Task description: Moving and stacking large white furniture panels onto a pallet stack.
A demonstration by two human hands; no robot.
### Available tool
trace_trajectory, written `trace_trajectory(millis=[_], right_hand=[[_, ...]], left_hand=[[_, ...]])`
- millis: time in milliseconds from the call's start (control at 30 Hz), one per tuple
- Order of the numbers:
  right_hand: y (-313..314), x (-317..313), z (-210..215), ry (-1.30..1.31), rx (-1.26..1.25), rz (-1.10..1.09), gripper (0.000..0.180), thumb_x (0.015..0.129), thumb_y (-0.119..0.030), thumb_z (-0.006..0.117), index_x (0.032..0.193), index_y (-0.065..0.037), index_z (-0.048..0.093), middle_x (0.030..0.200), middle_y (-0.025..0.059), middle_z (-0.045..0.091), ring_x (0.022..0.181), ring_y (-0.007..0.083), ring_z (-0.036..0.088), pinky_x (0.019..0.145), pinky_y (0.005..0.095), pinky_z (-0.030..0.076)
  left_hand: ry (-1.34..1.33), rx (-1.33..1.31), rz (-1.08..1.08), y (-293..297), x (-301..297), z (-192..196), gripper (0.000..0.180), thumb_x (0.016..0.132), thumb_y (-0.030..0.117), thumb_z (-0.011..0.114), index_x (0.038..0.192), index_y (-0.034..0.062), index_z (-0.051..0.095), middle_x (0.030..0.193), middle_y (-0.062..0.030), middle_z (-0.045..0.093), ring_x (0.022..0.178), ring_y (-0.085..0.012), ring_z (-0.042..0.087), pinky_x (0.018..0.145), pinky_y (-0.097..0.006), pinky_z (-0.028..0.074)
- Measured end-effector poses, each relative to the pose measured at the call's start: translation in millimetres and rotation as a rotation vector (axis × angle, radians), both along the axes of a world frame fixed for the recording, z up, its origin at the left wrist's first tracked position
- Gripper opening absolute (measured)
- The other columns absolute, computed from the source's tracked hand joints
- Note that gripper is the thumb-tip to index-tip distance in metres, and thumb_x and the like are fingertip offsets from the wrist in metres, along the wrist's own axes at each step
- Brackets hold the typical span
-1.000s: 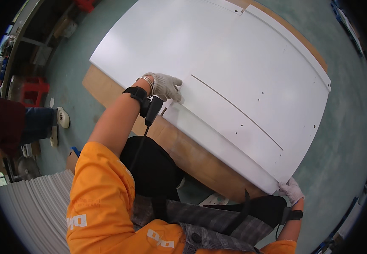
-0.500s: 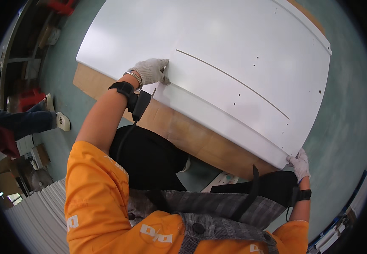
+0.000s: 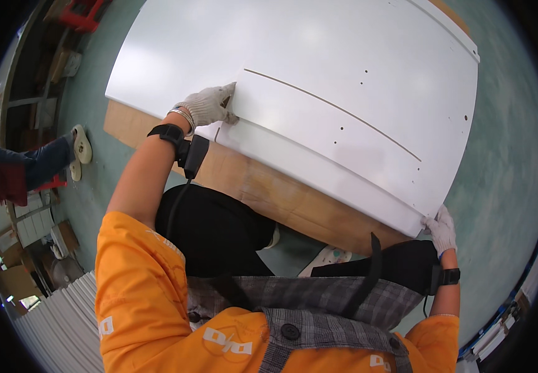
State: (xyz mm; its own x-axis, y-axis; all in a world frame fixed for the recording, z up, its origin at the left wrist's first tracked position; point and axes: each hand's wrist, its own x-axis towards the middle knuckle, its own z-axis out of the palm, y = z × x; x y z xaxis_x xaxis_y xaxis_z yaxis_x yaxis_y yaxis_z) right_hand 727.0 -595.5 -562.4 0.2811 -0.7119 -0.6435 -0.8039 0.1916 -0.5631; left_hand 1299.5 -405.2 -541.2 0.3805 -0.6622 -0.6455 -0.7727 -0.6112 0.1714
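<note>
Handling a white panel (image 3: pixel 281 43) in pale knitted gloves, with the panel laid flat on brown cardboard (image 3: pixel 287 198) and leaving bare a strip along the cardboard's near edge. Reaching with the left hand (image 3: pixel 210 104) to the left end of a step along the panel's near side — thumb and forefinger apart, tips against the white surface. Touching the panel's near right corner with the right hand (image 3: pixel 442 227), thumb on top — cannot tell about any clamping by the other fingers, partly hidden at the edge. Marked, across the panel, with a thin dark line (image 3: pixel 334 107) and small holes. Also in sight, off to the left: a stack of pale sheets (image 3: pixel 58 329) and a co-worker's leg (image 3: pixel 45 165).
</note>
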Motion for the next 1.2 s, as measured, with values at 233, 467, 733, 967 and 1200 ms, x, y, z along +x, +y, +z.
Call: trace_trajectory(millis=[233, 467, 733, 967, 1200], right_hand=[[-3.5, 5.7, 4.8, 0.082, -0.055, 0.087, 0.045, 0.075, -0.01, 0.062, 0.117, 0.004, 0.053, 0.089, 0.0107, 0.064, 0.071, 0.0168, 0.062, 0.058, 0.0298, 0.052], [0.0, 2.0, -1.4, 0.038, -0.056, 0.017, 0.043, 0.076, -0.01, 0.061, 0.116, 0.003, 0.053, 0.087, 0.0103, 0.064, 0.069, 0.0159, 0.062, 0.056, 0.0277, 0.053], [0.3, 2.4, -3.8, 0.068, -0.048, -0.007, 0.041, 0.078, -0.01, 0.061, 0.117, 0.001, 0.054, 0.074, 0.0057, 0.059, 0.057, 0.012, 0.055, 0.05, 0.0266, 0.048], [2.2, 10.7, -0.7, 0.094, -0.06, -0.064, 0.043, 0.079, -0.01, 0.06, 0.12, 0.0, 0.054, 0.067, 0.003, 0.056, 0.05, 0.0103, 0.051, 0.048, 0.0261, 0.047], [6.8, 12.9, 4.2, 0.147, -0.085, -0.084, 0.048, 0.08, -0.015, 0.06, 0.126, -0.004, 0.053, 0.074, 0.0049, 0.059, 0.055, 0.0102, 0.054, 0.048, 0.0267, 0.048]], left_hand=[[-0.03, 0.009, 0.052, -1.3, -2.9, -1.7, 0.072, 0.073, 0.027, 0.075, 0.137, 0.0166, 0.045, 0.114, -0.0079, 0.065, 0.105, -0.0295, 0.062, 0.089, -0.041, 0.048], [-0.084, 0.082, 0.042, -9.9, -14.8, 9.7, 0.049, 0.076, 0.025, 0.072, 0.119, 0.0123, 0.053, 0.107, -0.0074, 0.067, 0.098, -0.0281, 0.064, 0.083, -0.04, 0.049], [-0.072, 0.027, 0.059, -5.6, -10.0, 1.8, 0.038, 0.081, 0.028, 0.068, 0.113, 0.0143, 0.053, 0.103, -0.0065, 0.067, 0.091, -0.0255, 0.064, 0.08, -0.041, 0.05], [-0.163, 0.111, 0.015, -12.8, -14.7, 1.7, 0.042, 0.082, 0.036, 0.069, 0.116, 0.0177, 0.053, 0.101, -0.0055, 0.067, 0.094, -0.0239, 0.064, 0.08, -0.041, 0.049], [-0.14, 0.059, 0.049, -11.7, -19.6, -1.1, 0.048, 0.081, 0.035, 0.069, 0.123, 0.0206, 0.054, 0.107, -0.0077, 0.067, 0.1, -0.025, 0.063, 0.086, -0.04, 0.048]])
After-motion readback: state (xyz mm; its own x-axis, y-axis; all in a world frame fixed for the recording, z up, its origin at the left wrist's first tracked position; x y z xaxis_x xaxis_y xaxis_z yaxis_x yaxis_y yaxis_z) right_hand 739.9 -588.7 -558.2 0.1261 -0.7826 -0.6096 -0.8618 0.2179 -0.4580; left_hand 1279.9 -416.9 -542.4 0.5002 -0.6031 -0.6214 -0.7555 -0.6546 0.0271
